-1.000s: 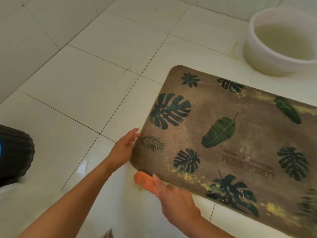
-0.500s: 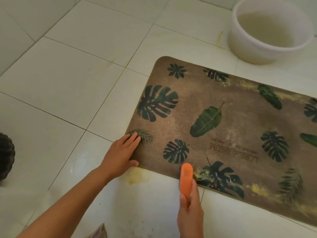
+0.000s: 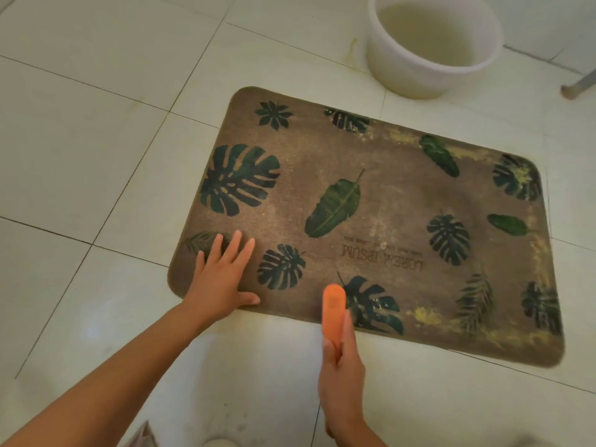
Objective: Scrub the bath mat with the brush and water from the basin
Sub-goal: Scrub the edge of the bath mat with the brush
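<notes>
A brown bath mat (image 3: 396, 201) printed with dark green leaves lies flat on the white tiled floor, with yellowish grime along its near and far edges. My left hand (image 3: 222, 275) rests flat on the mat's near left corner, fingers spread. My right hand (image 3: 340, 366) grips an orange brush (image 3: 333, 306), whose tip lies over the mat's near edge beside a leaf print. Its bristles are hidden. A white basin (image 3: 403, 69) holding cloudy water stands on the floor beyond the mat's far edge.
White floor tiles (image 3: 96, 140) with dark grout lines surround the mat. A grey metal leg (image 3: 577, 87) pokes in at the far right. A pale object (image 3: 145, 437) shows at the bottom edge, near my left arm.
My left hand slid from the mat's corner edge onto its surface and flattened. My right hand swung the brush from the corner to the near edge, further right. The view shifted right.
</notes>
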